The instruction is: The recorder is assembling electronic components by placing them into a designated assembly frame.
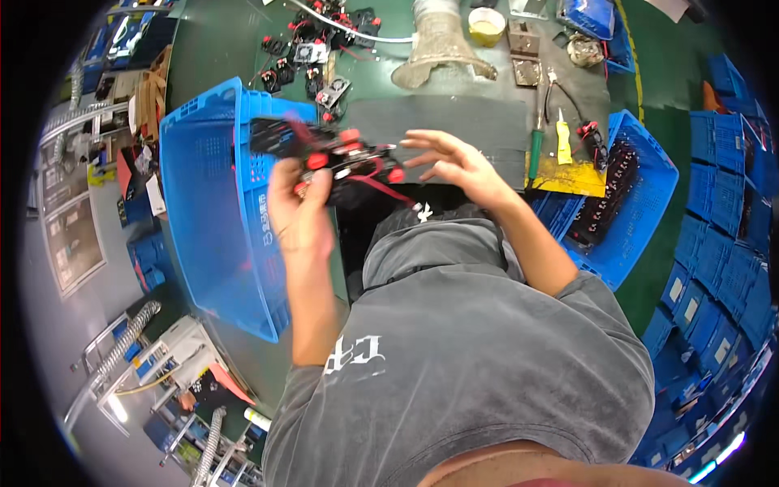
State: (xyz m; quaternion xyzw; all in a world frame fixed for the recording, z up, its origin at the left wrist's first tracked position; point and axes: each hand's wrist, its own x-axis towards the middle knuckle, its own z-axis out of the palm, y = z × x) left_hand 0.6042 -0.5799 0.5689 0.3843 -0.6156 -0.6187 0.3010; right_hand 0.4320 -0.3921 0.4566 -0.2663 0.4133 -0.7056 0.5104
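Observation:
My left hand (pixel 299 207) is closed around a bunch of black parts (pixel 357 162) with red round pieces and red wires, raised over the near edge of the bench. Motion smears part of the bunch, so I cannot tell the exact kind. A red wire with a white plug (pixel 417 207) hangs from its right side. Just right of the bunch is my right hand (pixel 462 169), its fingers stretched apart and holding nothing. Beyond both hands lies a dark mat (pixel 454 118) on the bench.
A large blue crate (pixel 215 195) stands at the left. Another blue crate (pixel 641 235), on the right, holds rows of black parts. Pliers (pixel 565 91), a green-handled screwdriver (pixel 535 150) and a yellow packet (pixel 563 140) lie at the bench's right. Similar parts (pixel 312 53) and a funnel-shaped duct (pixel 438 53) are farther back.

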